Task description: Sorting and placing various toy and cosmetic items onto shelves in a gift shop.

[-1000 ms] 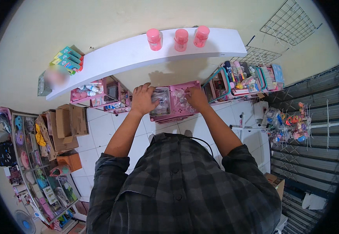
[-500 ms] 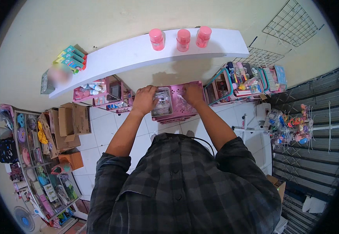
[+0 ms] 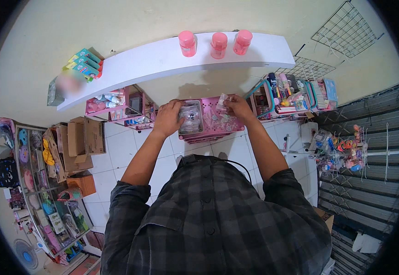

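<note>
A pink crate-like stand with a perforated top (image 3: 208, 106) is in front of me. On its left half rests a grey-rimmed tray (image 3: 201, 117) with clear plastic packets (image 3: 190, 114) in it. My left hand (image 3: 166, 120) grips the tray's left rim, thumb over the near part. At the right, my right hand (image 3: 239, 110) pinches a small clear plastic packet (image 3: 222, 100) just above the pink top. Several more small clear packets (image 3: 218, 121) lie loose on the pink top beside the tray; what they contain is too small to make out.
A white shelf (image 3: 153, 59) with three pink jars (image 3: 218, 46) crosses behind. Pink racks (image 3: 112, 107) stand left, teal-edged baskets (image 3: 289, 98) right. Cardboard boxes (image 3: 82, 142) and a glass display case (image 3: 48, 192) are farther left; hanging trinkets (image 3: 348, 149) are at the right.
My right hand has lifted off the pink top and moved right, bringing up a small clear packet. Loose packets it partly covered now show. My left hand stays at the tray.
</note>
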Demonstrator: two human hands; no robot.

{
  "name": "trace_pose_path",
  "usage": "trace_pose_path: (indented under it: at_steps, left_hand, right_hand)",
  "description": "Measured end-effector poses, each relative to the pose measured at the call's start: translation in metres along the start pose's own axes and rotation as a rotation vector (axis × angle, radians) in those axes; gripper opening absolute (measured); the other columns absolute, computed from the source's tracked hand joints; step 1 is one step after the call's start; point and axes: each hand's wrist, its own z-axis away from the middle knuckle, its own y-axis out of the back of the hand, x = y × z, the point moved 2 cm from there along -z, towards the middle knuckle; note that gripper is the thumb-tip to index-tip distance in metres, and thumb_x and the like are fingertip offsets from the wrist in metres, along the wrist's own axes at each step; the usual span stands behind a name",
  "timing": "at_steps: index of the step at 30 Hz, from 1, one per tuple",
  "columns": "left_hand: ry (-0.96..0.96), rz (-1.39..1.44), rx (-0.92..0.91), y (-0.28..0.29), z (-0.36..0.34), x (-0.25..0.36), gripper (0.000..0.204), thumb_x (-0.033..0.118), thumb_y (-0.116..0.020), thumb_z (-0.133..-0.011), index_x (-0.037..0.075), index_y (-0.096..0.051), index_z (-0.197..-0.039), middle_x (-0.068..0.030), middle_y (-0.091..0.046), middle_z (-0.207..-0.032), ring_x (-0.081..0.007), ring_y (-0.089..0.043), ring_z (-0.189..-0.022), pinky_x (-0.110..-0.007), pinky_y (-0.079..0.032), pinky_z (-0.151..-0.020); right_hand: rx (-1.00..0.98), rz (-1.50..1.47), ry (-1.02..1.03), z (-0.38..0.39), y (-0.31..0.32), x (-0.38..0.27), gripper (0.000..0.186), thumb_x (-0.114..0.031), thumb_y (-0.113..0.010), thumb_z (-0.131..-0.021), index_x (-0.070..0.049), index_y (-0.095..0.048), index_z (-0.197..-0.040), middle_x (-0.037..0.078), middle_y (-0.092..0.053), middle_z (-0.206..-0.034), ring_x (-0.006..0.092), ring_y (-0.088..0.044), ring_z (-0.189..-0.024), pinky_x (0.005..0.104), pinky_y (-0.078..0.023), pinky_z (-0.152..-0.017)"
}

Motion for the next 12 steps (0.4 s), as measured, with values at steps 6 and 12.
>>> trace_pose_path:
  at_steps: [6,12]
  left_hand:
    - [0.009,-0.03,-0.011,-0.002,-0.001,0.002,0.057,0.018,-0.08,-0.081,0.011,-0.058,-0.134,-0.0143,-0.06,-0.136,-0.0361,-0.057,-0.129,-0.051,-0.044,-0.109]
    - [-0.003,-0.05,0.024,-0.005,-0.002,-0.007,0.052,0.016,-0.08,-0.082,0.012,-0.058,-0.129,-0.0148,-0.06,-0.137,-0.0351,-0.058,-0.129,-0.05,-0.044,-0.109]
  right_hand:
    - [-0.096,0.56,0.019,0.006,-0.026,0.003,0.041,-0.017,-0.084,-0.082,-0.002,-0.07,-0.118,0.012,-0.073,-0.1,0.0212,-0.072,-0.083,0.0356,-0.059,-0.072]
    - [-0.011,1.255,0.139,0.007,-0.062,0.024,0.059,-0.031,-0.088,-0.078,-0.008,-0.069,-0.128,0.022,-0.071,-0.128,0.0324,-0.071,-0.118,0.0437,-0.054,-0.103]
